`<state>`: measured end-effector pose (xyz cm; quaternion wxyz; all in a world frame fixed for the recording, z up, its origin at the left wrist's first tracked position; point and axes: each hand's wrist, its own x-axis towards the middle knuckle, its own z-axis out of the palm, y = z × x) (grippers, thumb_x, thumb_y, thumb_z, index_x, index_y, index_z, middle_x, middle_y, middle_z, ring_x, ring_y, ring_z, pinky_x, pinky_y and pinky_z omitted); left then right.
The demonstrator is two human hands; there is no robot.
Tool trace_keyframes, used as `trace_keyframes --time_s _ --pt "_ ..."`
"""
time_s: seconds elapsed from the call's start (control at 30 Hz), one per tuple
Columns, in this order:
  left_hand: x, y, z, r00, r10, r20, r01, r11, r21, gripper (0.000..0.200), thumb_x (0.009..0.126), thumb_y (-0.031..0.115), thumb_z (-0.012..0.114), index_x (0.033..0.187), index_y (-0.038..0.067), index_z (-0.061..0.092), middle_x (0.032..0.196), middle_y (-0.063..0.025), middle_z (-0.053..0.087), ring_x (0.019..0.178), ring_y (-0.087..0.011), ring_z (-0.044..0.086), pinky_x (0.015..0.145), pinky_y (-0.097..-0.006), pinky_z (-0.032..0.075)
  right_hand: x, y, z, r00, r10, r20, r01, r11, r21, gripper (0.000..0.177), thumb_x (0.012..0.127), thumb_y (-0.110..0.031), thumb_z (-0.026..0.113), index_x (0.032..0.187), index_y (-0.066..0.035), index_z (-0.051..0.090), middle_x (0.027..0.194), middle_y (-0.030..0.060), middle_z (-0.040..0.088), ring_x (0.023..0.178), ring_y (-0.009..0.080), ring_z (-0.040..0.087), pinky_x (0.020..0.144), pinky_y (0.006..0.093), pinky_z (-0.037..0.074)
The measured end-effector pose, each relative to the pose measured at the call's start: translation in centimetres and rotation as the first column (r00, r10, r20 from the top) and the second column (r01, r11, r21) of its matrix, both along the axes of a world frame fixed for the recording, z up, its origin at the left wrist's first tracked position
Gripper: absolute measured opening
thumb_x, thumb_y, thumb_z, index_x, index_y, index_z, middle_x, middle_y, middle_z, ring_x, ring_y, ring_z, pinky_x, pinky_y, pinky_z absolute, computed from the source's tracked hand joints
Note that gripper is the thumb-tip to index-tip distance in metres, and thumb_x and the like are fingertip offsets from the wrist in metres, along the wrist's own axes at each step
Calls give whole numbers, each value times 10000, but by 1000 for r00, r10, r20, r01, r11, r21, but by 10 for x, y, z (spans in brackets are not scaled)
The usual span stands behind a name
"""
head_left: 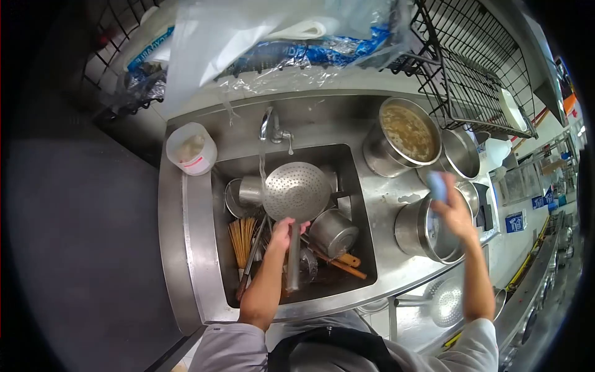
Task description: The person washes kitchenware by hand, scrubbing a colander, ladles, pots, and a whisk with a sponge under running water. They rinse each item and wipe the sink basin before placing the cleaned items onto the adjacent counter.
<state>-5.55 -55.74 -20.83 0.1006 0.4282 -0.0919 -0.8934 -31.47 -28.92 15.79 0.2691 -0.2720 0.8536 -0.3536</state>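
Note:
My left hand (284,234) is closed on a large perforated skimmer (297,189), gripping it where the handle meets the round bowl. The skimmer is over the sink (356,242), beside the thin stream of water falling from the faucet (266,124). Off to the right, my right hand (457,214), smeared by motion, is closed on a light-blue sponge (438,186). It is above a steel pot (412,228) on the drainboard. Below the skimmer lie a metal pot (334,233), a bamboo whisk brush (242,240) and wooden handles (348,269).
A pot of brownish liquid (409,133) stands at the back right, next to another steel pot (462,155). A white plastic tub (192,149) sits left of the sink. Wire racks (477,68) and plastic bags (279,43) hang above. A second skimmer (447,302) lies lower right.

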Motion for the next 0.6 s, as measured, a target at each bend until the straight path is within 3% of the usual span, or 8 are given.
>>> trace_keyframes --time_s 0.07,0.13,0.2,0.27,0.37,0.47,0.5,0.6 --pt "6 6 9 994 -80 -79 67 987 -146 447 898 -4 430 1337 -77 385 1153 -328 602 917 -407 668 703 -478 596 22 -58 -56 825 342 -449 -386 922 -7 628 748 -100 684 1329 -28 457 1278 214 443 1252 370 416 1052 467 357" --pt "4 21 57 991 117 69 -89 944 -317 449 874 -48 425 1322 -31 427 1131 -268 623 899 -403 672 679 -491 590 60 -140 -151 748 414 -518 -560 814 -157 620 742 -122 693 1321 -70 477 1244 226 442 1178 412 422 1030 507 364" --pt "3 16 56 973 224 -53 -227 899 -375 462 846 -61 436 1307 -22 446 1101 -232 630 906 -399 674 660 -506 592 114 -209 -222 814 482 -325 -566 784 -256 535 784 -160 671 1292 -108 513 1183 217 493 1150 404 455 986 499 392" --pt "14 2 47 957 260 -124 -289 856 -428 475 820 -64 454 1293 -18 459 1066 -208 634 904 -395 678 639 -513 598 149 -252 -319 667 617 -418 -739 620 -263 426 830 -206 641 1238 -101 579 1142 188 550 1126 391 487 971 489 393" --pt "71 -37 28 983 179 27 -148 879 -453 500 788 -61 510 1281 0 455 1112 -206 629 924 -404 674 663 -546 626 124 -258 -301 317 781 -538 -895 435 104 324 853 -213 596 1161 -112 614 1091 157 580 1072 367 526 906 486 420" --pt "78 -35 39 996 -78 -43 56 923 -382 509 786 -40 524 1291 -15 466 1158 -224 623 966 -400 673 676 -532 630 106 -308 -312 307 565 -766 -678 695 240 286 844 -214 588 1111 -116 618 1071 131 580 1044 349 541 855 475 435" --pt "62 -24 63 999 18 32 -6 934 -357 521 798 -27 519 1313 -43 446 1202 -240 610 1007 -413 663 732 -524 631 124 -329 -324 331 502 -799 -663 726 182 280 826 -149 588 1102 -106 615 1078 137 561 1064 357 533 877 479 443" --pt "58 -42 54 975 69 -210 -123 958 -258 507 817 -22 509 1314 -74 425 1207 -248 603 1019 -442 650 795 -534 620 139 -340 -323 295 626 -722 -950 275 -150 325 794 -106 615 1118 -93 602 1123 156 536 1076 383 525 926 497 440"
